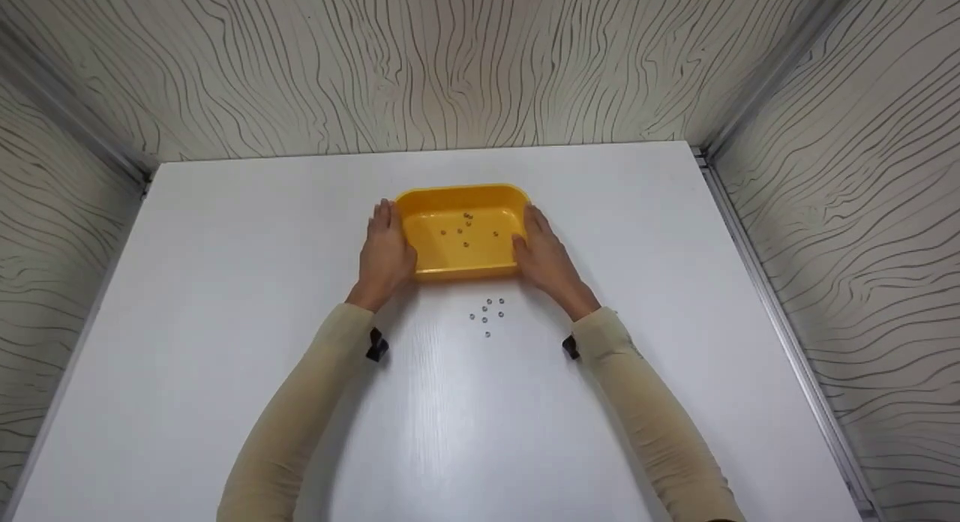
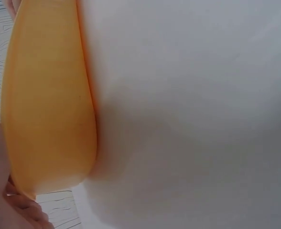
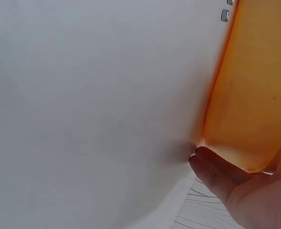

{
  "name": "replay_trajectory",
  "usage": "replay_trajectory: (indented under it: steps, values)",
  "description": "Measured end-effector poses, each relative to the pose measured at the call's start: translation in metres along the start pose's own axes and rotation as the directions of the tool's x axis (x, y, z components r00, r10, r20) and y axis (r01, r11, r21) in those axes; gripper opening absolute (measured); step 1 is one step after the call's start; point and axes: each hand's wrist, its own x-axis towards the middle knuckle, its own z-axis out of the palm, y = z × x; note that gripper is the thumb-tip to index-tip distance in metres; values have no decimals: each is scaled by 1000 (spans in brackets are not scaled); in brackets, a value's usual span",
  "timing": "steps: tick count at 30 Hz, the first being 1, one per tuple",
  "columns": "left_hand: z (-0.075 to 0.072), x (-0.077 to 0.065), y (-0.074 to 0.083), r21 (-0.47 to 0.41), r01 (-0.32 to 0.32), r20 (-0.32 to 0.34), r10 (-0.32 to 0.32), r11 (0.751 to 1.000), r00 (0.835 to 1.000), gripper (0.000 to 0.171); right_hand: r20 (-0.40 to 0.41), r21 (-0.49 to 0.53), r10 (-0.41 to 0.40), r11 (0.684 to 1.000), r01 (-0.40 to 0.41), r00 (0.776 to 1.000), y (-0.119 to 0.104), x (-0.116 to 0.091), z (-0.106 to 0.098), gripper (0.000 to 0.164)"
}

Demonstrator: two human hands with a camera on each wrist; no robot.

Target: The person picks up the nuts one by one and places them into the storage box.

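Observation:
A yellow plastic tray (image 1: pixel 465 269) stands on the white table, held from both sides. My left hand (image 1: pixel 386 256) grips its left end, thumb at the rim and fingers along the outer wall. On the right end my right hand (image 1: pixel 545 256) has its thumb over the rim and its fingers outside, the fingertips low by the tabletop in the right wrist view. Several small metal nuts (image 1: pixel 460 231) lie scattered on the tray's floor. More nuts (image 1: pixel 484 309) are in a loose group on the table just in front of the tray; one nut (image 3: pixel 225 15) shows close to the tray's wall.
The white table (image 1: pixel 225 282) ends at a patterned back wall (image 1: pixel 465 64), with similar panels and metal rails (image 1: pixel 780 312) along the sides. Black wrist-camera mounts (image 1: pixel 377 346) sit at both cuffs, low over the tabletop.

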Motion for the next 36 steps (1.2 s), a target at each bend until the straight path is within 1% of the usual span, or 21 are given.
replay_trajectory:
  steps: [3,7,9,15,19,23,27,32,36]
  values:
    - [0,2,1,44,-17,-16,18,999,1000,67,11,32,4,999,-4,1000,1,1,-4,72]
    - [1,2,0,49,2,7,-2,999,1000,68,27,79,39,996,-41,999,1,-5,-7,78]
    - [1,2,0,47,8,12,-9,999,1000,69,22,99,46,994,-48,999,0,-9,-8,79]
    - [0,2,0,44,9,9,-10,999,1000,69,-43,111,-15,994,20,999,0,-21,-13,68]
    - [1,2,1,39,14,6,-14,999,1000,69,-58,114,-45,992,52,997,1,-29,-16,60]
    - [2,2,3,25,21,11,-21,999,1000,70,-56,73,-51,996,55,997,2,-39,-18,59]
    - [2,1,4,23,37,21,-37,999,999,70,-46,15,-62,998,63,997,-2,-52,-17,63]
    - [-1,1,5,28,38,16,-38,999,999,69,-74,-28,-146,989,144,987,-7,-68,-14,63]
    - [-2,1,4,25,32,14,-33,999,999,69,-104,-75,-235,971,228,966,-11,-78,-11,60]
